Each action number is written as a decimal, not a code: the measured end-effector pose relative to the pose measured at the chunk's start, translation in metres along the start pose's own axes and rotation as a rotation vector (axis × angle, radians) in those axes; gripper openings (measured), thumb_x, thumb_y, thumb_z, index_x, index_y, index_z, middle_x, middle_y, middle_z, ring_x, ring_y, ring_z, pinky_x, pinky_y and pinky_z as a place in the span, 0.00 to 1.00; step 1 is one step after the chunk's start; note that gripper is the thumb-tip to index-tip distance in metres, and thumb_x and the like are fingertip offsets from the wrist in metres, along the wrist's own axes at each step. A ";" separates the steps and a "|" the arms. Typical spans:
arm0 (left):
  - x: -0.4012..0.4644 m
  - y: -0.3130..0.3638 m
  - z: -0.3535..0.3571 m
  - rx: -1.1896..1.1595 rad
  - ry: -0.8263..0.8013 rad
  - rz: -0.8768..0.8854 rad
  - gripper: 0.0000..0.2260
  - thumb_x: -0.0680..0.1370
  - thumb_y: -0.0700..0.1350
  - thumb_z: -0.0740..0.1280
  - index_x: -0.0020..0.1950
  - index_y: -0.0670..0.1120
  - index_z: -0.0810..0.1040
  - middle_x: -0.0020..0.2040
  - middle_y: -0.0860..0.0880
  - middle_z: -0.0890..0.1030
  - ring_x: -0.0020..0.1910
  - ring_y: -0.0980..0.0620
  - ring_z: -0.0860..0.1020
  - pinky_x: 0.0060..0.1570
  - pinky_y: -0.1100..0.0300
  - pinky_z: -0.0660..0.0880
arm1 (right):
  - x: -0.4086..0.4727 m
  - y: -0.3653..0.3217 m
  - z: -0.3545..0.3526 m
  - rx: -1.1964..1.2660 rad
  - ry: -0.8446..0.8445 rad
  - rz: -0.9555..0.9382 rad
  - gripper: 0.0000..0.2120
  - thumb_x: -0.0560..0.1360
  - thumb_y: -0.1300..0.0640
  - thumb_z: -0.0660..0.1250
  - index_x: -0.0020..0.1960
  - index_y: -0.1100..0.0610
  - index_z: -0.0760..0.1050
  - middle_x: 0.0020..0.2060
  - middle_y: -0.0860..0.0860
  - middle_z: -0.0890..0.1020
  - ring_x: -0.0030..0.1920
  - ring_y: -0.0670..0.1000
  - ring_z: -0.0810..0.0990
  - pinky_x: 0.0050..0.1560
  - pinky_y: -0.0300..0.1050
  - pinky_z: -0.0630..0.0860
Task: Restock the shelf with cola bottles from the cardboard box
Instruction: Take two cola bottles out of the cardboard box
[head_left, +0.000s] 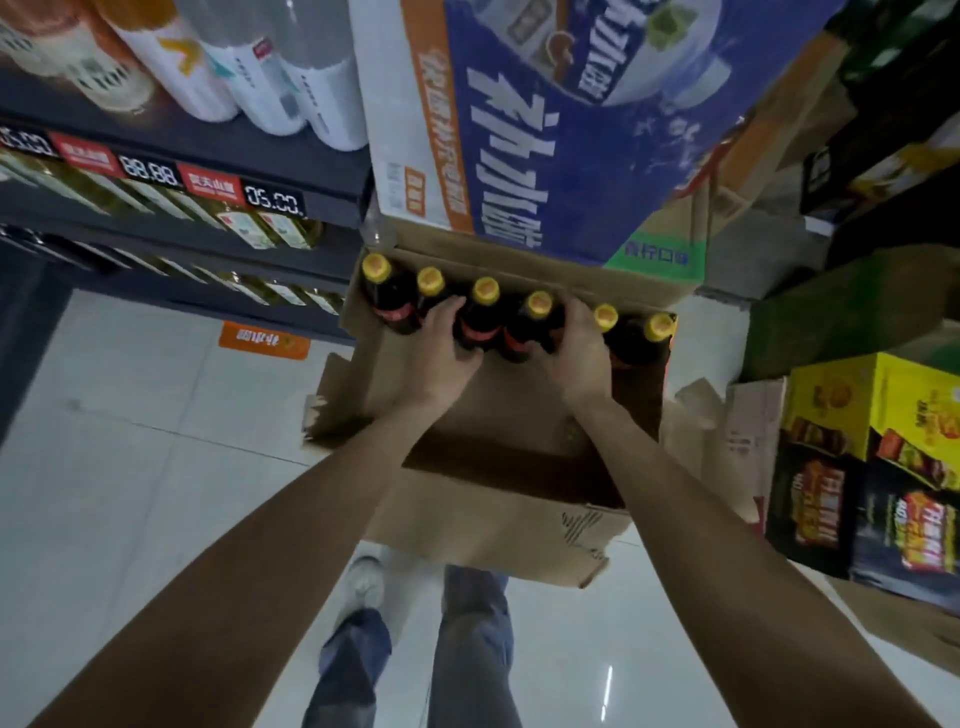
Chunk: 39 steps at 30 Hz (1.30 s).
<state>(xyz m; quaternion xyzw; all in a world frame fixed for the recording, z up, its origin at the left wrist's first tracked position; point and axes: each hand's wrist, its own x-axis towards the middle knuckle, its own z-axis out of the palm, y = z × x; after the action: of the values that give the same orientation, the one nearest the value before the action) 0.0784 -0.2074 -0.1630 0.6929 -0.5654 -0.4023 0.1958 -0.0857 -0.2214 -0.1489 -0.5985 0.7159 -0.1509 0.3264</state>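
Head view, stock in hand: six dark cola bottles with yellow caps and red labels (485, 317) stand in one row along the far wall of the open brown cardboard box (498, 499) on the pale tiled floor (130, 415). The rest of the box looks bare, so you appear well into the restock, six bottles left. Your left hand (441, 348) and right hand (576, 348) are wrapped around the middle bottles, none lifted clear. Left: the dark shelf (208, 145) with price tags. Behind the box: a blue printed carton (571, 156).
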 end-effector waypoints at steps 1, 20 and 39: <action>0.007 0.002 0.009 -0.004 0.018 -0.030 0.31 0.74 0.40 0.70 0.74 0.45 0.61 0.73 0.46 0.65 0.72 0.49 0.65 0.69 0.59 0.62 | 0.009 0.003 0.004 -0.027 -0.033 0.004 0.31 0.71 0.58 0.72 0.71 0.57 0.63 0.67 0.55 0.71 0.63 0.59 0.74 0.58 0.56 0.74; 0.019 -0.033 0.054 0.319 0.269 0.156 0.28 0.67 0.44 0.77 0.63 0.46 0.70 0.62 0.46 0.75 0.63 0.45 0.71 0.54 0.48 0.77 | 0.008 0.035 0.021 -0.179 0.000 -0.244 0.29 0.69 0.53 0.74 0.67 0.53 0.67 0.62 0.50 0.76 0.55 0.56 0.80 0.44 0.51 0.78; -0.249 0.006 -0.198 -0.745 0.671 -0.064 0.30 0.64 0.48 0.77 0.62 0.54 0.68 0.56 0.52 0.78 0.56 0.55 0.77 0.58 0.61 0.73 | -0.132 -0.203 -0.035 0.561 -0.603 -0.492 0.35 0.64 0.65 0.78 0.60 0.40 0.67 0.58 0.39 0.75 0.62 0.39 0.74 0.63 0.40 0.72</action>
<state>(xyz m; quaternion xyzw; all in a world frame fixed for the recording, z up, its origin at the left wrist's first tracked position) 0.2198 -0.0111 0.0442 0.6841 -0.2676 -0.3378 0.5885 0.0550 -0.1502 0.0379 -0.6561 0.3581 -0.2304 0.6231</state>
